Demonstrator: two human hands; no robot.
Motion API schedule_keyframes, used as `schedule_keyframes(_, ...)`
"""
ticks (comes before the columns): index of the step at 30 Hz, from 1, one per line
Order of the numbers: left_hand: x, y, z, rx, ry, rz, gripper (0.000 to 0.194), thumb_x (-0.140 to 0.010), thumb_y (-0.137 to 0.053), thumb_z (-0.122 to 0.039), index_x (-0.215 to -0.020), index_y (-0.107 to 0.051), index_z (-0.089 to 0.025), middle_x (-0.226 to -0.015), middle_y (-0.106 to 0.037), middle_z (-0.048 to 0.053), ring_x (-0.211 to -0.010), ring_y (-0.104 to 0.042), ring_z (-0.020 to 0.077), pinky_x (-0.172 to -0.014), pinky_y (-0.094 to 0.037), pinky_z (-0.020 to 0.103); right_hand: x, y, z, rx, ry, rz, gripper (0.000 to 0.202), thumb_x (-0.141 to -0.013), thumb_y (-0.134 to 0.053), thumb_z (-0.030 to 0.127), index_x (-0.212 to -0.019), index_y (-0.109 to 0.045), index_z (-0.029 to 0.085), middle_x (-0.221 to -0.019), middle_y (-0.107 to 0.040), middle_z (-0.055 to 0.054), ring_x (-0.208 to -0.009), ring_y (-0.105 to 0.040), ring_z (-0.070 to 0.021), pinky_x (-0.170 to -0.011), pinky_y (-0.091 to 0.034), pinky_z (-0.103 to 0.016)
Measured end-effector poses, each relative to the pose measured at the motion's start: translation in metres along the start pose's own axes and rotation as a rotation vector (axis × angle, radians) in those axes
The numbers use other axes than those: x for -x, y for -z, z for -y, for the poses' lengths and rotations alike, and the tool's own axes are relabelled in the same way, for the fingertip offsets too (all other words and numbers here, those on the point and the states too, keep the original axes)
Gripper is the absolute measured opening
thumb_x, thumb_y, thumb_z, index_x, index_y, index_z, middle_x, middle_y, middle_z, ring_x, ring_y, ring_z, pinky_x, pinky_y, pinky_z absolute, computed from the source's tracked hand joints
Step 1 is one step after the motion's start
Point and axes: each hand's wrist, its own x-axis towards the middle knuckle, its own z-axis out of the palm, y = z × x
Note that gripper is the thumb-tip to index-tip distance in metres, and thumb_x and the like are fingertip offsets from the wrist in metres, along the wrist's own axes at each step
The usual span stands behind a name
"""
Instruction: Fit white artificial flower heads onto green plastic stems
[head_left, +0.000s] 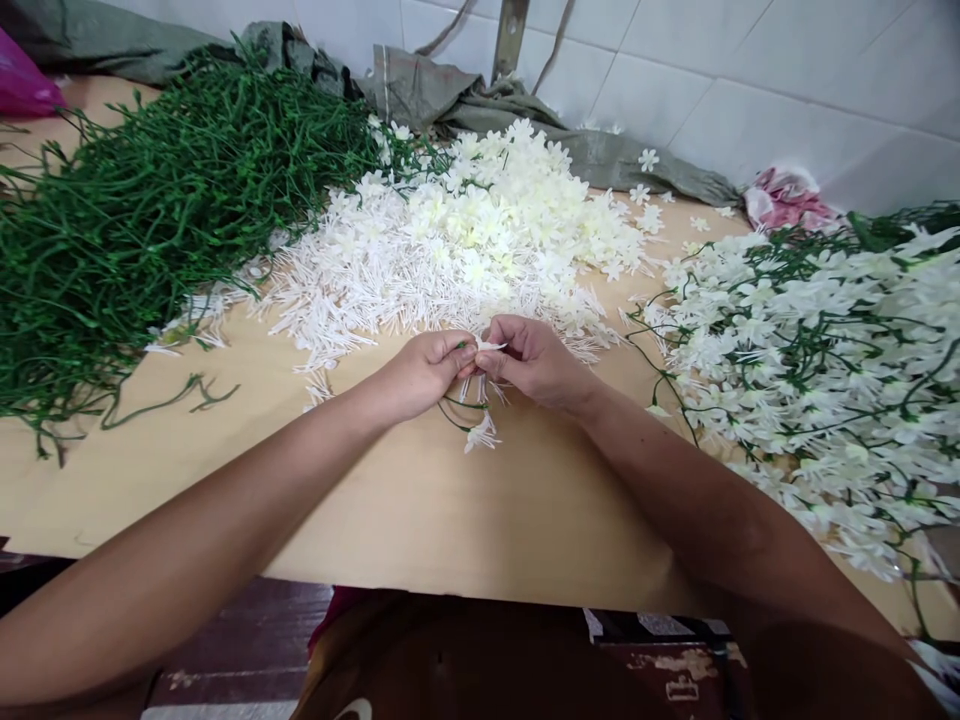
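Note:
Over the middle of the table, my left hand (431, 370) pinches a green stem, most of it hidden by the fingers. My right hand (529, 362) meets it fingertip to fingertip and pinches a white flower (491, 346). Below the hands a thin green stem curves down to another white flower (481, 432). Right behind the hands lies a heap of white stamen pieces (352, 290), with cream-white petal pieces (510, 205) piled on and behind it.
Green stems (172, 190) form a large heap at the left. White flowers on green stems (832, 350) are piled at the right. Grey-green cloth (637, 165) lies along the tiled wall, near a pink-and-white bundle (787, 200). The tan table's front edge (450, 590) is close to my body.

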Motion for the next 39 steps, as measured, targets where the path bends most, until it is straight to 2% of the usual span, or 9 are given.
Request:
schedule_keyframes(6, -0.005, 0.002, 0.003, 0.099, 0.004, -0.002, 0.031, -0.085, -0.048, -0.033, -0.058, -0.042, -0.018, -0.045, -0.031, -0.007, -0.044, -0.024, 0.0066, -0.047, -0.019, 0.023, -0.001, 0.003, 0.003, -0.107, 0.004, 0.019, 0.04, -0.07, -0.071, 0.051, -0.072, -0.05, 0.017, -0.063, -0.061, 0.002, -0.055, -0.049, -0.0048, -0.055, -0.04, -0.02)
schedule_keyframes(10, -0.007, 0.004, 0.005, 0.114, -0.014, 0.008, 0.034, -0.087, -0.048, -0.034, -0.057, -0.046, -0.018, -0.045, -0.031, -0.007, -0.045, -0.026, 0.0072, -0.049, -0.024, 0.023, -0.002, 0.003, 0.003, -0.116, 0.048, 0.033, 0.037, -0.077, -0.066, 0.05, -0.071, -0.051, 0.017, -0.059, -0.058, 0.004, -0.056, -0.05, -0.0046, -0.057, -0.041, -0.019)
schedule_keyframes(16, -0.008, 0.005, 0.003, 0.19, -0.033, 0.015, 0.04, -0.088, -0.049, -0.036, -0.053, -0.042, -0.017, -0.048, -0.039, -0.005, -0.046, -0.03, 0.0059, -0.05, -0.028, 0.022, -0.002, 0.007, -0.003, -0.151, 0.056, 0.055, 0.033, -0.084, -0.06, 0.047, -0.071, -0.054, 0.017, -0.063, -0.058, 0.003, -0.063, -0.054, -0.0061, -0.066, -0.045, -0.022)
schedule_keyframes(21, -0.008, 0.006, 0.002, 0.235, -0.02, -0.003, 0.036, -0.086, -0.053, -0.037, -0.057, -0.044, -0.017, -0.048, -0.035, -0.007, -0.046, -0.03, 0.0055, -0.051, -0.031, 0.02, -0.001, 0.012, -0.002, -0.141, 0.016, 0.115, 0.03, -0.082, -0.064, 0.044, -0.073, -0.057, 0.016, -0.066, -0.061, 0.002, -0.064, -0.055, -0.0067, -0.067, -0.045, -0.022)
schedule_keyframes(25, -0.008, 0.006, 0.003, 0.167, -0.028, -0.014, 0.036, -0.085, -0.053, -0.04, -0.058, -0.043, -0.018, -0.049, -0.035, -0.007, -0.048, -0.034, 0.0063, -0.051, -0.032, 0.02, 0.0, 0.015, 0.0, -0.133, -0.025, 0.119, 0.03, -0.08, -0.065, 0.045, -0.076, -0.061, 0.015, -0.07, -0.065, 0.0, -0.067, -0.06, -0.008, -0.069, -0.048, -0.023)
schedule_keyframes(28, -0.007, 0.007, 0.002, 0.115, -0.038, -0.013, 0.035, -0.084, -0.053, -0.04, -0.058, -0.043, -0.018, -0.049, -0.036, -0.006, -0.048, -0.032, 0.0062, -0.049, -0.029, 0.02, -0.001, 0.016, 0.001, -0.152, -0.028, 0.101, 0.031, -0.078, -0.067, 0.045, -0.075, -0.062, 0.015, -0.067, -0.065, 0.001, -0.062, -0.06, -0.0073, -0.065, -0.05, -0.023)
schedule_keyframes(31, -0.007, 0.008, 0.002, 0.099, -0.069, 0.015, 0.037, -0.083, -0.054, -0.04, -0.056, -0.042, -0.018, -0.05, -0.035, -0.006, -0.047, -0.03, 0.006, -0.047, -0.026, 0.021, -0.003, 0.016, 0.002, -0.176, -0.033, 0.099, 0.03, -0.073, -0.073, 0.042, -0.072, -0.059, 0.016, -0.061, -0.063, 0.003, -0.057, -0.059, -0.0064, -0.059, -0.049, -0.021)
schedule_keyframes(35, -0.009, 0.009, 0.005, 0.13, -0.111, 0.075, 0.038, -0.082, -0.055, -0.041, -0.056, -0.043, -0.017, -0.049, -0.034, -0.006, -0.048, -0.03, 0.0062, -0.046, -0.026, 0.021, -0.006, 0.017, 0.001, -0.185, -0.018, 0.123, 0.028, -0.072, -0.075, 0.037, -0.066, -0.058, 0.015, -0.059, -0.063, 0.003, -0.059, -0.06, -0.0064, -0.06, -0.049, -0.02)
schedule_keyframes(39, -0.011, 0.006, 0.009, 0.172, -0.105, 0.06, 0.038, -0.08, -0.058, -0.043, -0.056, -0.043, -0.017, -0.049, -0.034, -0.006, -0.049, -0.034, 0.0064, -0.049, -0.03, 0.02, -0.006, 0.013, 0.001, -0.196, -0.042, 0.146, 0.029, -0.068, -0.078, 0.036, -0.067, -0.059, 0.014, -0.061, -0.064, 0.002, -0.057, -0.059, -0.0056, -0.057, -0.048, -0.018)
